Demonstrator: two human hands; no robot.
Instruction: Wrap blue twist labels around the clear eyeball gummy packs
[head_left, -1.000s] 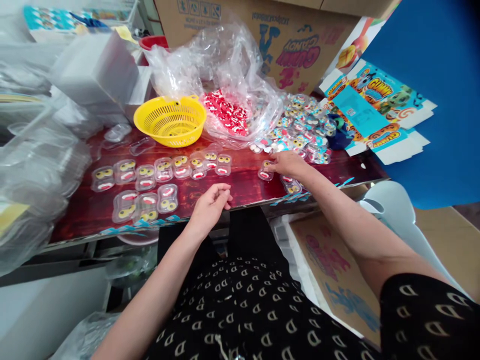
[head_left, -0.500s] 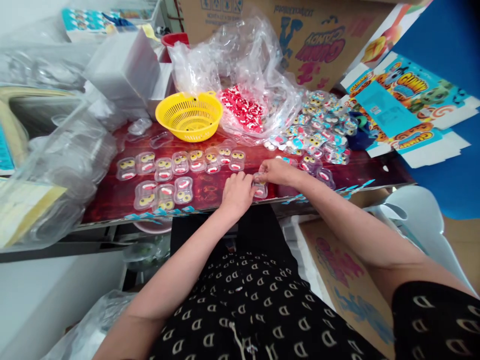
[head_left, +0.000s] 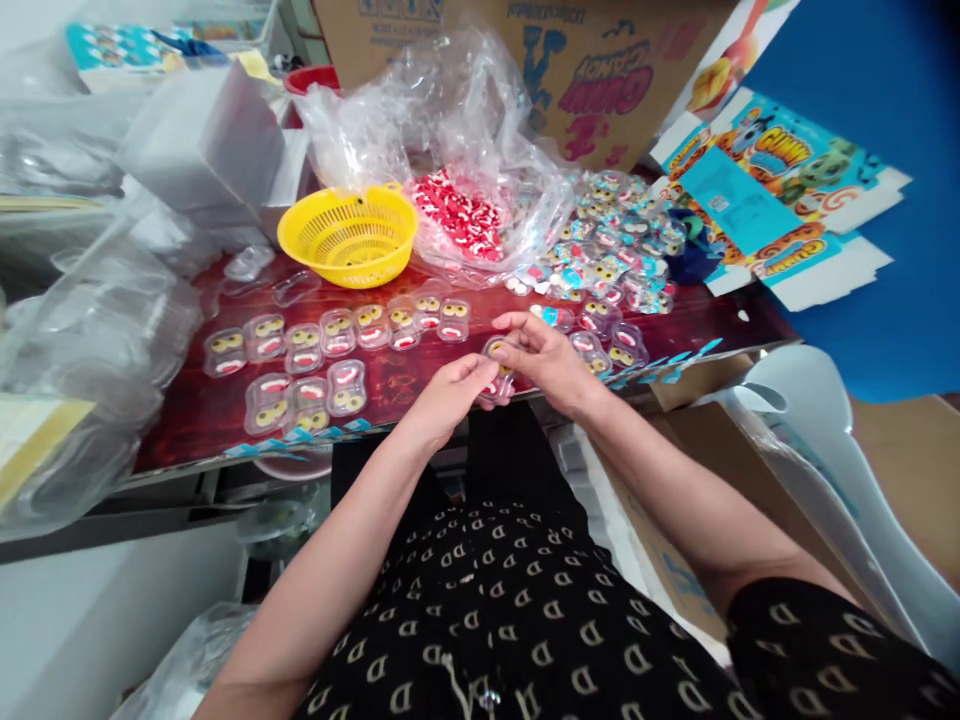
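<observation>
Both hands (head_left: 450, 395) (head_left: 547, 360) lifted clear blister (head_left: 496, 372), candy eyes inside.

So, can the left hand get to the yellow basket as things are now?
Probably yes. The left hand shares a small candy case with the right hand, so it must let go first. Between it and the basket lie only low rows of cases, nothing tall.

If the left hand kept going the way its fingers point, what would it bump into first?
The left hand points up and right, straight at the small clear candy case both hands hold. It already touches that, with the right hand just behind it.
</observation>
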